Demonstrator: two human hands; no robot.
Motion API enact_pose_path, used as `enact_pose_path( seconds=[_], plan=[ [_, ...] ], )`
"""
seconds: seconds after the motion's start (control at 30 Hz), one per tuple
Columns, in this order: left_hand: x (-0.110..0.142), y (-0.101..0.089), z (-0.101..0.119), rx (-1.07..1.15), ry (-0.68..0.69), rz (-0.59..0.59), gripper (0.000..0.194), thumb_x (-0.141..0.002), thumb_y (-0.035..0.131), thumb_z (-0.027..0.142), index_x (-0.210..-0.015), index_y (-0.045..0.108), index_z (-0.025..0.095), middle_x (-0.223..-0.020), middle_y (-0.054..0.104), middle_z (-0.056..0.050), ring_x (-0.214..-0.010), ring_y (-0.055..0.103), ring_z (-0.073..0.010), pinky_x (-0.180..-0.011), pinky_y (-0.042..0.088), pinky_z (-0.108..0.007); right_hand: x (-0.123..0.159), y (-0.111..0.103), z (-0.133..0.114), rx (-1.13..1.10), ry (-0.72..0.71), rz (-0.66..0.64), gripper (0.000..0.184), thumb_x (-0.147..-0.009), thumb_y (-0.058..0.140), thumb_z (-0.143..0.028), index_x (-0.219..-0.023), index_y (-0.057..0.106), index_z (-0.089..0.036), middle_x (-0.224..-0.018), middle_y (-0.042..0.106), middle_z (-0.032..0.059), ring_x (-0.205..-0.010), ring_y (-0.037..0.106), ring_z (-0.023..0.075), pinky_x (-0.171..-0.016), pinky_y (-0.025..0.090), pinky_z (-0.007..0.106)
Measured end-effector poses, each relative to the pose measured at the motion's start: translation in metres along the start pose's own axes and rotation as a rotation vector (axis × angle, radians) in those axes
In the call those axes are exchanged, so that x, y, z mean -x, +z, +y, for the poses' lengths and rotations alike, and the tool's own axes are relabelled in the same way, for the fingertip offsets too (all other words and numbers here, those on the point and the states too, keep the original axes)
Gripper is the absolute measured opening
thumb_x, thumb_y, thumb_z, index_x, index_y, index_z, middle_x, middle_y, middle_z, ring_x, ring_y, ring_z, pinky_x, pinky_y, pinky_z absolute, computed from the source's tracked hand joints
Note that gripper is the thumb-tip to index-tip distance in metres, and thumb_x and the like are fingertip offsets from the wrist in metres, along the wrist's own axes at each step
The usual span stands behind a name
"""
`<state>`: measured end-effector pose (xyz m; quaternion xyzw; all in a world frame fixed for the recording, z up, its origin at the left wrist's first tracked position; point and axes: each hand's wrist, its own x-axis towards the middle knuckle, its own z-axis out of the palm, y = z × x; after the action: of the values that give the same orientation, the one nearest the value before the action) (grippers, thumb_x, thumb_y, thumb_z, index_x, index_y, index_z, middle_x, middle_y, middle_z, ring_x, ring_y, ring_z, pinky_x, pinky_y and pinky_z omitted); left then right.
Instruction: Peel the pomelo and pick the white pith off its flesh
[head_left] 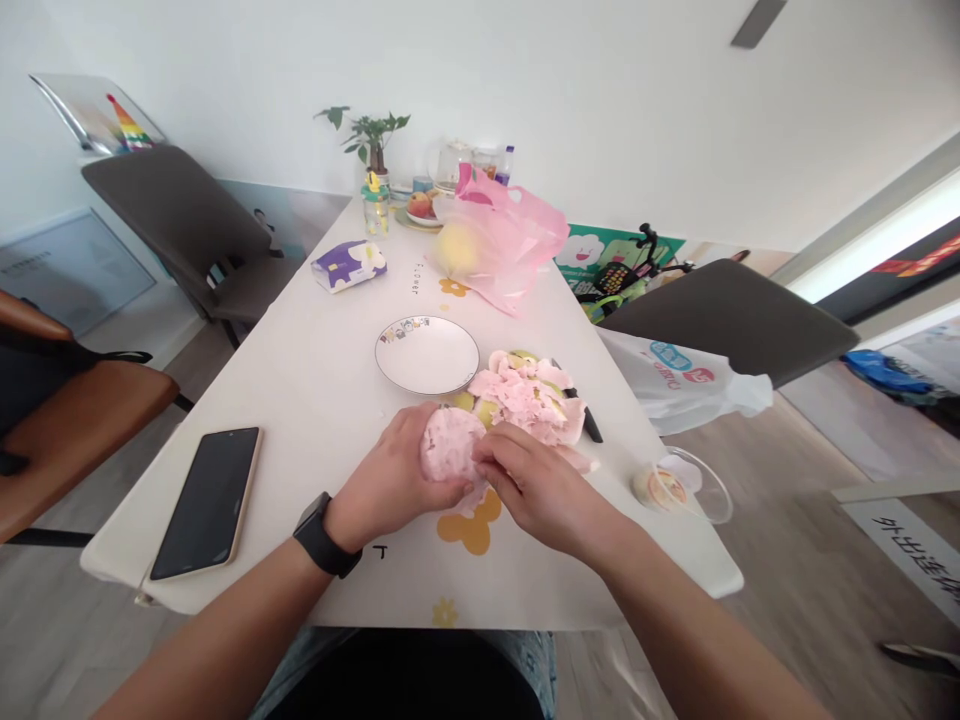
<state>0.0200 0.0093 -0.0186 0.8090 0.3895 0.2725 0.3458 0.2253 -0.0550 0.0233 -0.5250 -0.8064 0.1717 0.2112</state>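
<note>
A peeled pomelo (448,445), round and covered in pale pink pith, rests in my left hand (397,460), whose fingers and thumb wrap its left side. At the fruit's right edge, the thumb and fingers of my right hand (529,480) are pinched together on the pink pith; their tips are partly hidden. A loose flap of pith (471,497) hangs below the fruit. Just beyond my right hand lies a heap of pomelo peel (525,395), pink inside and green outside. A white plate (427,356) stands behind the fruit. The dark-handled knife (592,415) lies right of the heap.
A phone (208,502) lies at the table's left front. Farther back are a tissue pack (349,266), a pink plastic bag (510,235) with a yellow fruit, and a potted plant (375,135). A clear container (694,485) and white bag (675,375) sit along the right edge.
</note>
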Motion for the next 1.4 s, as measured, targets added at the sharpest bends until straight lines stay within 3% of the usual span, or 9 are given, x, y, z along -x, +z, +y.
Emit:
enact_pose_path(
  seconds=[0.17, 0.37, 0.6, 0.8, 0.93, 1.03, 1.1, 1.23, 1.4],
  plan=[
    [-0.001, -0.002, 0.005, 0.007, -0.003, 0.010, 0.073, -0.071, 0.080, 0.037, -0.135, 0.046, 0.028, -0.132, 0.056, -0.009, -0.125, 0.053, -0.0321, -0.105, 0.046, -0.048, 0.001, 0.002, 0.002, -0.020, 0.002, 0.002, 0.015, -0.098, 0.043, -0.015, -0.092, 0.055, -0.020, -0.096, 0.059, 0.0075, -0.089, 0.056, 0.0195, -0.080, 0.050, 0.035],
    [0.000, -0.001, 0.005, 0.017, -0.017, 0.018, 0.072, -0.071, 0.080, 0.036, -0.133, 0.047, 0.026, -0.131, 0.057, -0.009, -0.125, 0.053, -0.0324, -0.104, 0.046, -0.049, 0.008, 0.012, 0.008, -0.181, 0.035, 0.124, 0.016, -0.097, 0.052, -0.018, -0.112, 0.057, -0.024, -0.110, 0.061, 0.0091, -0.100, 0.059, 0.0209, -0.084, 0.052, 0.038],
    [0.000, -0.001, 0.005, 0.019, -0.061, 0.015, 0.070, -0.072, 0.079, 0.040, -0.133, 0.046, 0.028, -0.130, 0.056, -0.008, -0.125, 0.051, -0.0317, -0.104, 0.046, -0.048, 0.011, 0.026, 0.008, -0.151, -0.021, 0.220, 0.015, -0.099, 0.047, -0.017, -0.098, 0.061, -0.023, -0.099, 0.063, 0.0078, -0.091, 0.061, 0.0203, -0.080, 0.053, 0.038],
    [0.001, -0.001, 0.004, 0.028, -0.056, 0.019, 0.072, -0.072, 0.080, 0.039, -0.134, 0.046, 0.026, -0.133, 0.054, -0.009, -0.128, 0.050, -0.0321, -0.107, 0.044, -0.049, 0.018, 0.027, 0.009, -0.220, 0.017, 0.214, 0.013, -0.098, 0.048, -0.016, -0.096, 0.059, -0.023, -0.095, 0.062, 0.0066, -0.090, 0.060, 0.0200, -0.078, 0.052, 0.036],
    [0.001, -0.004, 0.002, 0.053, -0.071, 0.024, 0.069, -0.072, 0.079, 0.035, -0.133, 0.047, 0.028, -0.132, 0.056, -0.008, -0.126, 0.051, -0.0312, -0.105, 0.044, -0.048, 0.022, 0.023, 0.018, -0.201, 0.157, 0.262, 0.014, -0.098, 0.047, -0.023, -0.089, 0.057, -0.022, -0.089, 0.063, 0.0062, -0.085, 0.060, 0.0205, -0.074, 0.050, 0.035],
    [0.000, -0.005, -0.001, 0.091, -0.121, 0.043, 0.066, -0.074, 0.077, 0.037, -0.132, 0.048, 0.027, -0.133, 0.056, -0.009, -0.126, 0.052, -0.0315, -0.104, 0.045, -0.048, 0.021, 0.020, 0.025, -0.105, 0.349, 0.324, 0.018, -0.099, 0.045, -0.028, -0.098, 0.061, -0.022, -0.091, 0.068, 0.0066, -0.083, 0.061, 0.0217, -0.072, 0.048, 0.035],
    [-0.001, -0.006, -0.003, 0.131, -0.161, 0.059, 0.064, -0.076, 0.076, 0.038, -0.132, 0.048, 0.025, -0.132, 0.057, -0.010, -0.125, 0.054, -0.0311, -0.104, 0.046, -0.048, 0.018, 0.020, 0.024, -0.091, 0.432, 0.271, 0.022, -0.099, 0.045, -0.034, -0.098, 0.064, -0.022, -0.086, 0.069, 0.0055, -0.078, 0.062, 0.0216, -0.069, 0.047, 0.035],
    [-0.001, -0.006, -0.005, 0.181, -0.216, 0.089, 0.061, -0.077, 0.074, 0.043, -0.130, 0.049, 0.024, -0.130, 0.059, -0.009, -0.121, 0.057, -0.0302, -0.102, 0.047, -0.047, 0.012, 0.032, 0.013, -0.344, 0.521, 0.081, 0.032, -0.093, 0.056, -0.052, -0.085, 0.060, -0.022, -0.076, 0.066, 0.0016, -0.068, 0.061, 0.0184, -0.059, 0.045, 0.030],
    [-0.001, -0.006, -0.007, 0.185, -0.224, 0.105, 0.058, -0.078, 0.074, 0.044, -0.127, 0.051, 0.024, -0.126, 0.062, -0.009, -0.116, 0.059, -0.0293, -0.099, 0.049, -0.045, 0.008, 0.045, 0.006, -0.727, 0.594, 0.069, 0.033, -0.087, 0.065, -0.053, -0.089, 0.053, -0.023, -0.078, 0.064, -0.0006, -0.067, 0.065, 0.0170, -0.061, 0.050, 0.029]
  ],
)
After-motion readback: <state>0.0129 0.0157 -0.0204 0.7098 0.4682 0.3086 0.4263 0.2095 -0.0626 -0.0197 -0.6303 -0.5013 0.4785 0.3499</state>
